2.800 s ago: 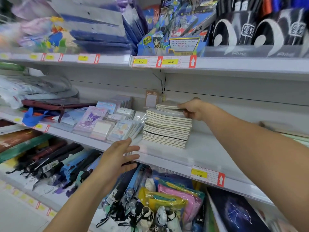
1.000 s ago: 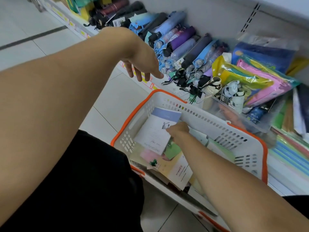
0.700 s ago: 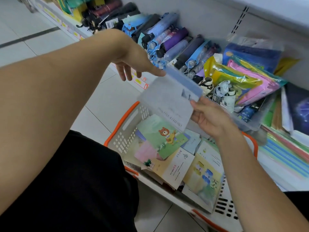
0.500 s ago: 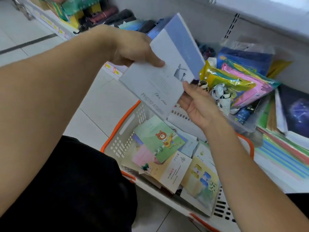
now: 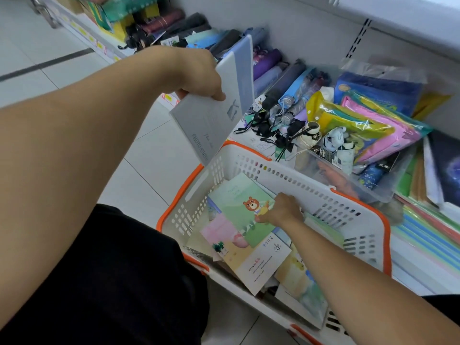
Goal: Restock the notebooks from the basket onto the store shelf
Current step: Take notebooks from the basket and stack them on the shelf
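A white basket point(image 5: 293, 176) with an orange rim sits on the floor below me, holding several loose notebooks. My left hand point(image 5: 199, 75) grips a grey-and-blue notebook point(image 5: 219, 105) by its top edge, tilted above the basket's left corner. Down inside the basket, my right hand point(image 5: 281, 210) pinches the right edge of a green notebook with a bear on it point(image 5: 239, 207). Under that one lie a pink-and-cream notebook point(image 5: 251, 260) and a yellow-green one point(image 5: 303, 287). The stocked shelf is out of view.
Folded umbrellas point(image 5: 281, 78) fill the low shelf behind the basket. A clear bin point(image 5: 368, 185) and bright plastic pouches point(image 5: 368, 125) lie to the right. Coloured sheets point(image 5: 423, 230) are stacked at the far right. White floor tiles point(image 5: 49, 78) stretch to the left.
The grey-and-blue notebook passed from my right hand to my left, which now holds it alone. My right hand dropped back into the basket and took the bear notebook's edge.
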`<action>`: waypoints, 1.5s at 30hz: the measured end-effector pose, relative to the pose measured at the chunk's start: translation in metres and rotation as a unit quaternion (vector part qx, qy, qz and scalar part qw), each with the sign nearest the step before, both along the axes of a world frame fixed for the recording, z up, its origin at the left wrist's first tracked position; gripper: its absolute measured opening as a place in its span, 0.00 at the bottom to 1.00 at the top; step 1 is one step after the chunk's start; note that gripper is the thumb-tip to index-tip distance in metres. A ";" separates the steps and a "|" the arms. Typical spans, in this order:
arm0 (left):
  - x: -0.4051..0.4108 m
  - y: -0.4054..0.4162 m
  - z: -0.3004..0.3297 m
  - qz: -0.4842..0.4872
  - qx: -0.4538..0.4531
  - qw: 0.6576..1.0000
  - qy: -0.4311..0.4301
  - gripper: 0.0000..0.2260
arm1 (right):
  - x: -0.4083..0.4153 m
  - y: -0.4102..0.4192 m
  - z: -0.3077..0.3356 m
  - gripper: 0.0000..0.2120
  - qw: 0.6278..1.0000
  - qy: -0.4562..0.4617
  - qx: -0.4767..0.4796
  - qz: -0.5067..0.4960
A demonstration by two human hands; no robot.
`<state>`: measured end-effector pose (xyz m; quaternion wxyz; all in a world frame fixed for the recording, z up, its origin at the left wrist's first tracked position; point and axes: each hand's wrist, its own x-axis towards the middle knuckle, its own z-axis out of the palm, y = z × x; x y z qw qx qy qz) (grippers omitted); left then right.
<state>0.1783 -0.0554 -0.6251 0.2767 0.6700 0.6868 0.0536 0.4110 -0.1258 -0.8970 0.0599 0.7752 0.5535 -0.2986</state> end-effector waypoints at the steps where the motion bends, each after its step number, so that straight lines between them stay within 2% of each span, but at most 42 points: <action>1: -0.001 0.001 -0.001 -0.002 -0.004 1.000 0.006 0.18 | 0.007 0.001 0.000 0.36 1.000 -0.003 0.023 0.008; 4: 0.000 0.002 -0.003 -0.003 -0.015 1.000 0.012 0.20 | 0.023 0.008 0.010 0.19 0.998 0.002 0.048 0.041; 8: 0.004 0.002 -0.002 0.002 -0.026 1.000 0.004 0.21 | 0.034 0.014 0.039 0.14 0.998 0.045 0.020 0.042; 11: 0.009 0.003 -0.001 0.025 -0.022 0.999 -0.010 0.22 | 0.046 0.019 0.097 0.08 0.977 0.203 -0.058 -0.012; 13: 0.013 0.004 -0.001 0.050 -0.015 0.998 -0.038 0.22 | 0.063 0.027 0.147 0.12 0.953 0.289 -0.086 -0.032; 16: 0.014 0.009 -0.002 0.104 0.003 0.983 -0.148 0.22 | 0.093 0.035 0.224 0.11 0.927 0.363 -0.015 -0.090; 18: 0.017 0.015 0.001 0.138 0.040 0.961 -0.235 0.19 | 0.108 0.028 0.268 0.09 0.894 0.424 0.047 -0.135; 21: 0.035 0.015 0.006 0.178 0.049 0.906 -0.380 0.13 | 0.114 0.013 0.294 0.11 0.805 0.556 0.099 -0.182; 23: 0.057 0.009 0.013 0.174 0.006 0.857 -0.484 0.08 | 0.105 0.010 0.293 0.12 0.771 0.598 0.108 -0.190; 25: 0.083 0.003 0.023 0.146 -0.028 0.816 -0.558 0.12 | 0.090 0.012 0.294 0.10 0.766 0.605 0.116 -0.183; 28: 0.111 -0.005 0.036 0.109 -0.037 0.791 -0.601 0.20 | 0.079 0.018 0.305 0.05 0.819 0.506 0.212 -0.170; 30: 0.120 -0.006 0.038 0.092 -0.013 0.779 -0.620 0.16 | 0.083 0.021 0.308 0.08 0.849 0.412 0.295 -0.149; 32: 0.123 -0.004 0.040 0.098 0.015 0.771 -0.628 0.12 | 0.087 0.018 0.308 0.12 0.860 0.359 0.338 -0.133; 34: 0.125 0.000 0.041 0.112 0.031 0.766 -0.633 0.12 | 0.089 0.014 0.309 0.13 0.848 0.386 0.331 -0.150; 37: 0.134 -0.001 0.046 0.108 0.044 0.754 -0.647 0.11 | 0.084 0.007 0.315 0.07 0.792 0.512 0.277 -0.185; 39: 0.141 -0.002 0.050 0.113 0.058 0.748 -0.652 0.10 | 0.083 0.005 0.317 0.06 0.771 0.540 0.280 -0.186; 45: 0.154 -0.003 0.065 0.124 0.088 0.753 -0.640 0.10 | 0.087 0.000 0.320 0.07 0.790 0.486 0.347 -0.139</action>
